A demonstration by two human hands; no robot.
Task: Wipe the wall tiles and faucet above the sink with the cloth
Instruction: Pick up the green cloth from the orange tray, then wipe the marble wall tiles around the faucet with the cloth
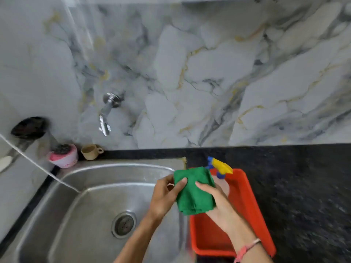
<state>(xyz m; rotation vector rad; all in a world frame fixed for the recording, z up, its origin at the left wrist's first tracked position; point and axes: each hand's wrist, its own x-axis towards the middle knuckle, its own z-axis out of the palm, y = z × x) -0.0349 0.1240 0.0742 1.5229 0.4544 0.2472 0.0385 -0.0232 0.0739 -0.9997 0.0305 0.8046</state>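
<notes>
A folded green cloth (pixel 193 190) is held between both hands over the right rim of the steel sink (pixel 95 186). My left hand (pixel 165 196) grips its left edge with the thumb on top. My right hand (pixel 218 202) supports it from the right and below. The chrome faucet (pixel 107 112) sticks out of the marbled wall tiles (pixel 209 73) above the sink's back left, well apart from the cloth.
A red plastic tub (pixel 247 202) stands on the black counter (pixel 303 177) right of the sink, with a spray bottle (pixel 220 167) with a yellow and blue head in it. A pink bowl with a scrubber (pixel 63 155), a small beige cup (pixel 91 151) and a black wall holder (pixel 28 128) stand at the left.
</notes>
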